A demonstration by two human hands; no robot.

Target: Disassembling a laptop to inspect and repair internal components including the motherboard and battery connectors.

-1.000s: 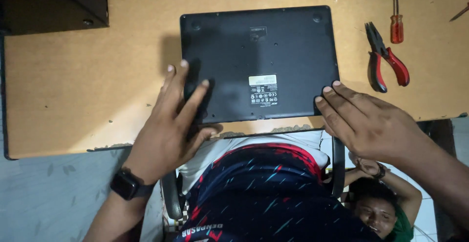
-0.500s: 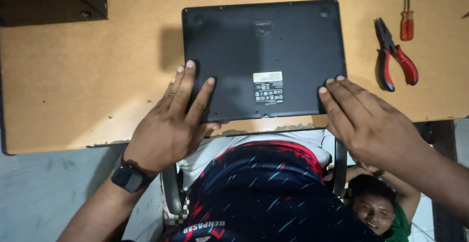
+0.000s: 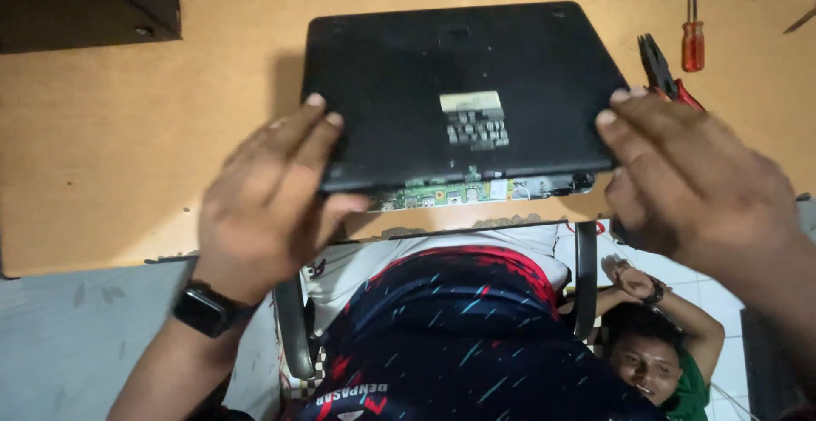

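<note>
Black plastic, the bottom cover (image 3: 463, 89) of a laptop lies face-up on the wooden worktop (image 3: 119, 157), and its near edge is raised: under that edge a strip of green circuit board (image 3: 442, 192) shows, so the cover is partly off the body beneath. The left hand (image 3: 272, 200), with a dark watch (image 3: 206, 309) on its wrist, has its fingers (image 3: 310, 128) spread nearly flat on the cover's near left corner, the thumb curled under the raised edge. The right hand (image 3: 697, 183) clasps the near right corner, its fingers (image 3: 633, 119) lying over the top; how its thumb sits below I cannot tell, as that hand is blurred.

Judging from this, the risks lie in the lift. The far edge appears seated, so prying only the near side could bend the thin panel or snap its clips. A cable between cover and board, if any, is hidden and could tear. A thumb tip under the edge sits close to bare parts on the board and could scrape them.

Beyond the right fingers, red-handled pliers (image 3: 667, 76) lie just beside the cover, with a red-handled screwdriver (image 3: 693, 34) farther off; a swung cover could knock them. A person (image 3: 654, 353) lies on the tiled floor, below the worktop edge nearest the right hand, so anything dropped there could hit them.
</note>
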